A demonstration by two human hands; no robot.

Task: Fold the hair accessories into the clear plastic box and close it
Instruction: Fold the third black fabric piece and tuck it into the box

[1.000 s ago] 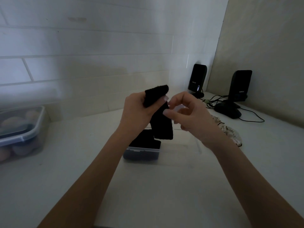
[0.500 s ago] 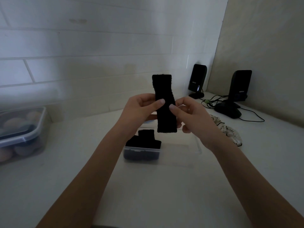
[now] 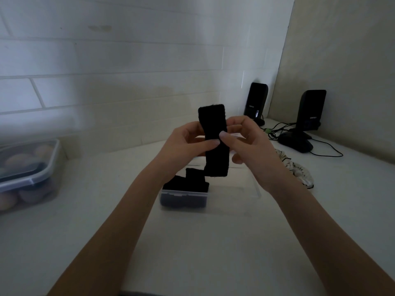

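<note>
Two bare arms reach out over a white surface (image 3: 203, 253). The box (image 3: 213, 199) sits on it, open at the top. Black bands (image 3: 183, 185) are packed into its left end and stick up a little. The right part of the box looks bare. Above the box, both hands hold one black band (image 3: 214, 142) upright. The left hand (image 3: 183, 144) pinches its left edge with thumb and fingers. The right hand (image 3: 245, 144) pinches its right edge the same way. Both grips are closed on it. A striped scrunchie (image 3: 299, 171) lies just right of the box. Far left is a tub (image 3: 27, 174) with a lid and round things inside. Two black speakers (image 3: 256, 101) stand far back by the wall, with a mouse (image 3: 296, 143) and wires.
</note>
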